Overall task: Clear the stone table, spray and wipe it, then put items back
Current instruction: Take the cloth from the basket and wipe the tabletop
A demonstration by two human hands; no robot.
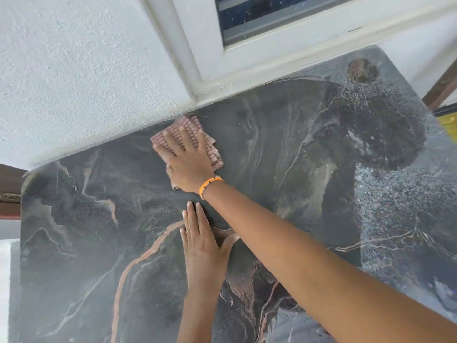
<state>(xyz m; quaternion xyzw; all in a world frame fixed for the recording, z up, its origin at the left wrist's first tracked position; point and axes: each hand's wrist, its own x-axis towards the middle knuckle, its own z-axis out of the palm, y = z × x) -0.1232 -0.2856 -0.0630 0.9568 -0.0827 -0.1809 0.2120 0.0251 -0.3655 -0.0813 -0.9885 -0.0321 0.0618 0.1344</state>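
A dark grey stone table with pale and copper veins fills most of the view. My right hand, with an orange bracelet at the wrist, lies flat with spread fingers on a pink waffle-weave cloth near the table's far edge by the wall. The arm reaches across from the lower right. My left hand rests flat on the bare stone nearer to me, fingers straight and together. The right part of the tabletop is wet with spray droplets.
A white textured wall and a white window frame run along the table's far edge. Something yellow shows at the right edge of view. Brown wood shows beyond the table's left end.
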